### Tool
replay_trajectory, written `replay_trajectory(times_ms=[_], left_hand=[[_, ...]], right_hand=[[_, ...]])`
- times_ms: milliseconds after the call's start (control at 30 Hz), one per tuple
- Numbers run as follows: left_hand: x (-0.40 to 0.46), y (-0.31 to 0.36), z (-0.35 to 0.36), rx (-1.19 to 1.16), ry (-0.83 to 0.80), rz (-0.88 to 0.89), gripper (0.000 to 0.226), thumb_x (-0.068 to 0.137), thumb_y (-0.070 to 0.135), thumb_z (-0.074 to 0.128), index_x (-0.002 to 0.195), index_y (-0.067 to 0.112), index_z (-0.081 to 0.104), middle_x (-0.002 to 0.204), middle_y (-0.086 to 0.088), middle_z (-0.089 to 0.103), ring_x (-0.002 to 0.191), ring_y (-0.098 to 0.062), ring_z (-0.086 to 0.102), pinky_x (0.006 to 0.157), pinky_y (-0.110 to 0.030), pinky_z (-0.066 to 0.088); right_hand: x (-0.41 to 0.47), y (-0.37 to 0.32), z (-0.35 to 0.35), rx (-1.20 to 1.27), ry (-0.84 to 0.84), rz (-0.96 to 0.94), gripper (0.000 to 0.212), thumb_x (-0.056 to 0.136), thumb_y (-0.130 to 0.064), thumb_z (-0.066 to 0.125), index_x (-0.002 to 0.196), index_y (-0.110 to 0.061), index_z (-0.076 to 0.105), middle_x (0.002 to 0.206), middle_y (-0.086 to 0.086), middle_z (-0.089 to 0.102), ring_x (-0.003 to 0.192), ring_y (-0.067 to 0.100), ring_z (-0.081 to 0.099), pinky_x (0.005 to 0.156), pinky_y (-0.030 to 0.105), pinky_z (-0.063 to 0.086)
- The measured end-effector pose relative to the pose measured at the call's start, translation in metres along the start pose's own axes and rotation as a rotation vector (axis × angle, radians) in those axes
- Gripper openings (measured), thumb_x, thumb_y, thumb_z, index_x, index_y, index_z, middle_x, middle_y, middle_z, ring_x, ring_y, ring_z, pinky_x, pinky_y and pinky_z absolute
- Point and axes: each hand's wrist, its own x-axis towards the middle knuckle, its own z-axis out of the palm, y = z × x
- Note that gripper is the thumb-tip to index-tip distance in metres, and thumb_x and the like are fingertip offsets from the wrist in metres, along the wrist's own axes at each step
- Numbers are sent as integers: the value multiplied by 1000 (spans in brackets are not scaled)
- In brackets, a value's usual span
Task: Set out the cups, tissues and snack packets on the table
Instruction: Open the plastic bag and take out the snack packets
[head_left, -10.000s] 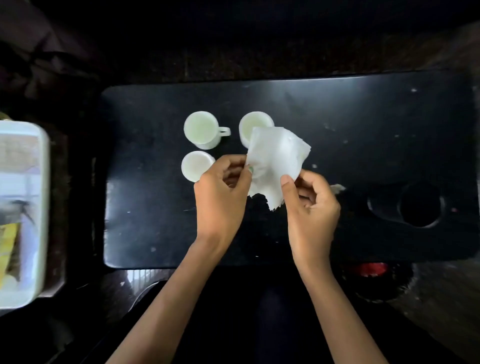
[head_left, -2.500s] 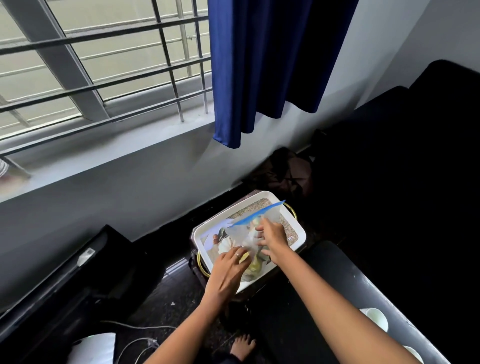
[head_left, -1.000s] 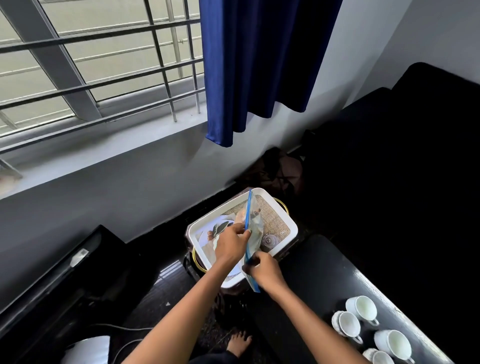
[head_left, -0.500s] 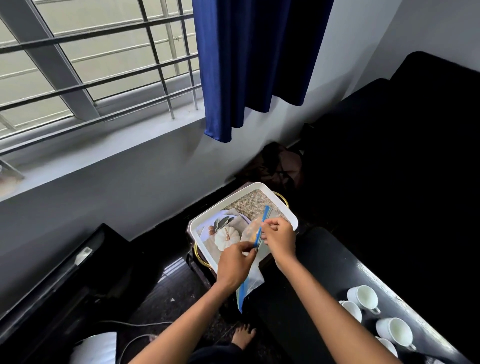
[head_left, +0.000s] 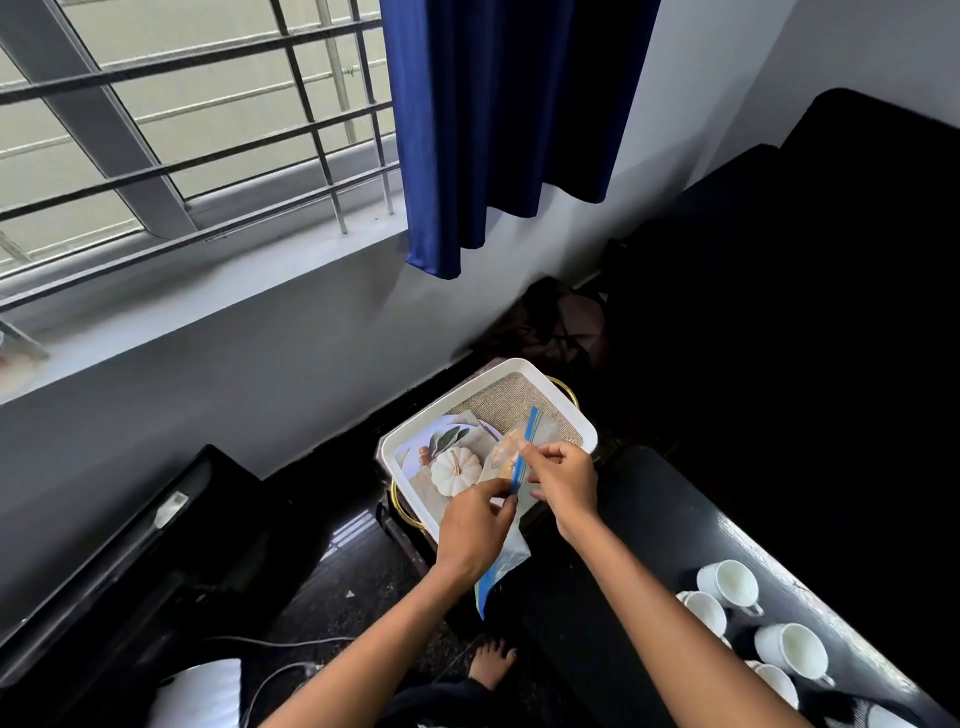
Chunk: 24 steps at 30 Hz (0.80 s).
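Observation:
Both hands hold a clear zip bag (head_left: 510, 555) with a blue seal strip over the near end of a white tray (head_left: 571, 402). My left hand (head_left: 475, 525) pinches the strip lower down. Higher up, my right hand (head_left: 561, 475) pinches the strip as well. Something pale brown shows inside the bag near its upper end. The tray's floor shows a printed picture of a white pumpkin. Several white cups (head_left: 732, 584) stand on the black table (head_left: 649, 525) at the lower right.
A barred window (head_left: 182, 130) and a blue curtain (head_left: 498, 119) fill the wall ahead. A dark bag (head_left: 561, 322) lies behind the tray. Black furniture stands at the left and right. A bare foot (head_left: 491, 662) and a white object (head_left: 202, 693) are on the floor below.
Ten seconds ago my hands held a tissue over the table by the cups. Since then I turned to the tray and lifted the zip bag; in the last half second my right hand slid along the strip.

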Motion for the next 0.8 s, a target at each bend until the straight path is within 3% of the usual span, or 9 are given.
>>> replay_trajectory(times_ms=[133, 233, 400, 533, 633, 800], left_hand=[[-1, 2, 3, 39, -26, 39, 28, 94, 24, 54, 118, 23, 66, 110, 11, 71, 89, -8, 67, 74, -21, 48], [-2, 3, 6, 45, -56, 59, 28, 94, 26, 54, 118, 22, 66, 111, 11, 70, 90, -8, 67, 79, -26, 51], [1, 10, 3, -137, 39, -28, 30, 94, 39, 50, 118, 28, 61, 104, 10, 67, 83, -4, 64, 80, -30, 52], [17, 21, -1, -307, 87, -95, 26, 94, 32, 53, 115, 24, 66, 95, 10, 69, 85, -9, 66, 83, -33, 53], [27, 26, -4, -285, 91, -72, 19, 91, 31, 58, 102, 23, 72, 92, 8, 72, 84, -9, 67, 80, -30, 53], [30, 24, -3, -248, 90, -36, 19, 92, 27, 58, 91, 16, 74, 81, 5, 73, 74, -11, 68, 74, -35, 56]], right_hand=[[0, 1, 2, -145, 10, -80, 10, 78, -18, 69, 69, -13, 67, 72, 6, 71, 72, 24, 69, 71, 46, 58], [-1, -3, 0, -228, 45, -133, 8, 79, -7, 64, 73, -5, 69, 69, 5, 68, 70, 24, 67, 68, 37, 58], [0, 1, -5, -106, 15, -78, 7, 75, -3, 65, 70, -9, 66, 72, 8, 69, 71, 23, 66, 73, 41, 58], [-6, 3, -4, -64, -54, -66, 17, 77, -3, 65, 63, -12, 62, 69, 8, 65, 66, 20, 60, 71, 40, 55], [-8, 5, -5, -68, -69, -74, 17, 78, -3, 64, 63, -8, 59, 66, 10, 62, 64, 20, 56, 65, 36, 50], [-10, 6, -9, -79, -42, -50, 13, 77, -6, 64, 72, 5, 61, 67, 10, 63, 65, 18, 57, 70, 40, 55]])
